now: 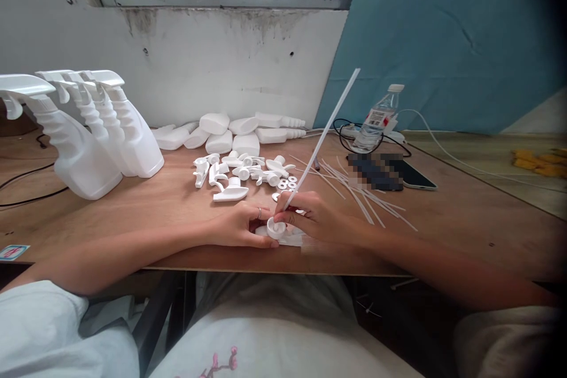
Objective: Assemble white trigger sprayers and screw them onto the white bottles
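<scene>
Near the table's front edge my left hand (248,225) grips a white spray trigger head (275,228), its round collar facing up. Between the closed fingers of my right hand (305,217) is a thin white plastic tube (330,124), slanting up to the right. The tube's lower end is at the collar; whether it sits inside is hidden by my fingers. Just beyond my hands lie several loose spray heads (231,190) and small white ring washers (283,184). More thin tubes (361,198) are spread on the table to the right.
Several spray bottles with heads fitted (139,142) stand at the left. White bottles without heads (219,143) lie along the wall. At the back right are a water bottle (376,124), cables and a phone (414,174). A small sticker (14,252) lies front left on the wooden table (168,207).
</scene>
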Motion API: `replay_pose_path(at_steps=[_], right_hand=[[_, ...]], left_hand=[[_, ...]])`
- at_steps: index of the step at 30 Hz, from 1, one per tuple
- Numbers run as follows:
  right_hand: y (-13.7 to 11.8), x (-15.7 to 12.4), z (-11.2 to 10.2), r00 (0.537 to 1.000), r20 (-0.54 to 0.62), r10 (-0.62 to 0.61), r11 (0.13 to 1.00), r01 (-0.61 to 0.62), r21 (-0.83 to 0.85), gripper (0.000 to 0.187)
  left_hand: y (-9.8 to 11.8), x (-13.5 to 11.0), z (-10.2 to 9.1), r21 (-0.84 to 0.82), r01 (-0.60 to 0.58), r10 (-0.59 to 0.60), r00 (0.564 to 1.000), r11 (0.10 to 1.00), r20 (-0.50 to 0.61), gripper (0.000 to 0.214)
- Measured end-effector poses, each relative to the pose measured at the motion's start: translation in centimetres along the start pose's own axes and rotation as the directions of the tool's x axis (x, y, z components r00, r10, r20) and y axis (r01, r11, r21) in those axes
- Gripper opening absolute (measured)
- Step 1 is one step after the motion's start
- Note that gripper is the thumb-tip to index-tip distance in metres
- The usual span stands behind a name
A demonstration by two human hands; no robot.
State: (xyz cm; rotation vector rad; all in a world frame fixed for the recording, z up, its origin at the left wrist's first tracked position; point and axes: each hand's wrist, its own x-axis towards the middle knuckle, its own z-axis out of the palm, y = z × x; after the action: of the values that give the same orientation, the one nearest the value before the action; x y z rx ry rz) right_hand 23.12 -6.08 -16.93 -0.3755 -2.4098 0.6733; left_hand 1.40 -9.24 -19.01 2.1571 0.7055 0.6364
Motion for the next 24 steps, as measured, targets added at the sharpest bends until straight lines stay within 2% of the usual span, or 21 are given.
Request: replay_pose_path(at_steps=[5, 10, 15, 18, 22, 24], right_hand=[[-0.3, 0.1, -0.1, 0.998, 0.018, 0.052, 0.998, -0.052, 0.030, 0.022], [-0.4, 0.2, -0.4, 0.999, 0.009, 0.041, 0.998, -0.041, 0.043, 0.019], [0.0, 0.5, -0.9, 0.991, -0.009, -0.131, 0.991, 0.131, -0.006, 0.025], [0.0, 0.8, -1.1, 0.981, -0.016, -0.194, 0.981, 0.193, -0.014, 0.029], [-0.1, 0.8, -1.2, 0.981, 0.009, -0.194, 0.980, 0.194, -0.036, 0.027], [-0.1, 0.8, -1.1, 0.983, 0.004, -0.185, 0.982, 0.185, -0.040, 0.027]], left_hand=[[0.0, -0.1, -0.1, 0.054, 0.014, -0.015, 1.000, 0.998, 0.011, 0.034], [0.2, 0.1, -0.3, 0.044, -0.056, 0.057, 0.998, 0.997, -0.026, 0.051], [-0.1, 1.8, -0.8, 0.002, -0.030, 0.030, 0.984, 1.000, 0.177, 0.058], [-0.1, 3.3, -0.7, 0.002, -0.039, 0.037, 0.970, 0.999, 0.240, 0.064], [0.3, 4.4, -0.1, -0.168, -0.054, 0.113, 0.925, 0.984, 0.364, 0.040], [0.4, 4.5, 0.1, -0.201, -0.010, 0.083, 0.932, 0.979, 0.354, 0.033]])
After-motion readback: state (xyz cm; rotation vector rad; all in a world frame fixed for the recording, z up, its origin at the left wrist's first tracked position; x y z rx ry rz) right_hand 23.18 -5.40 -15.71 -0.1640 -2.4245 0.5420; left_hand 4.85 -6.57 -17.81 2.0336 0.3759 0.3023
